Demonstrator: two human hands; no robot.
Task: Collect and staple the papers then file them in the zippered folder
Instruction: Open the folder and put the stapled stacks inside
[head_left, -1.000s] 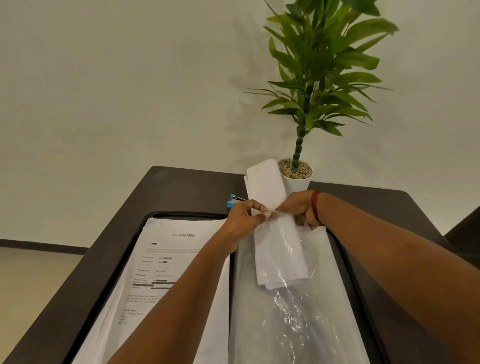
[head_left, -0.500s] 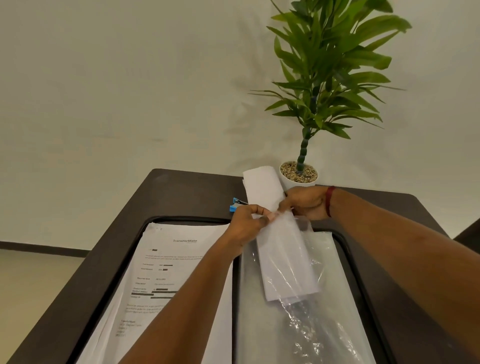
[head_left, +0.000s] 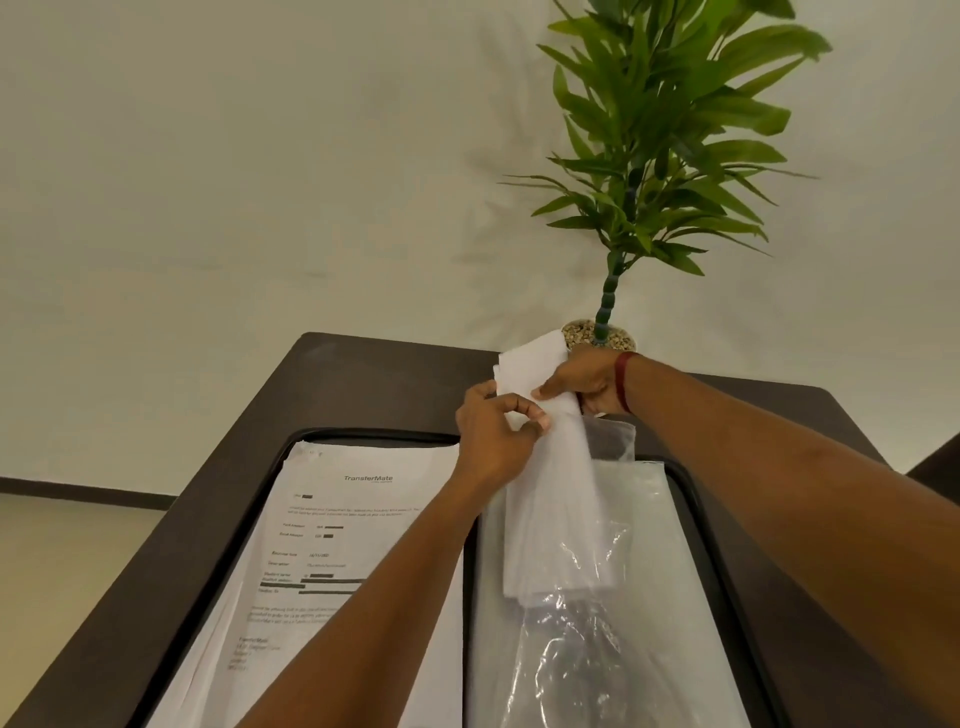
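Zippered folder (head_left: 374, 435) lies open on the counter (head_left: 363, 379), printed sheets (head_left: 332, 519) at 9 o'clock. At 1 o'clock, left-hand fingers (head_left: 524, 410) pinch the mouth of a clear sleeve (head_left: 649, 545), seemingly holding it open, while right-hand fingers (head_left: 553, 387) grip folded papers (head_left: 535, 366) half inside it.

Dark brown table (head_left: 363, 384) filled the lower frame. Leafy green plant (head_left: 670, 130) stood at the table's 1 o'clock edge, with its ringed green stem (head_left: 608, 296) rising from pebbles (head_left: 582, 332) — the pot was mostly hidden. Plain off-white wall (head_left: 234, 182) behind. Beige floor (head_left: 62, 561) at 8 o'clock, with a dark baseboard (head_left: 78, 491) along it. Dark shape (head_left: 937, 465) at 3 o'clock — could not tell what.
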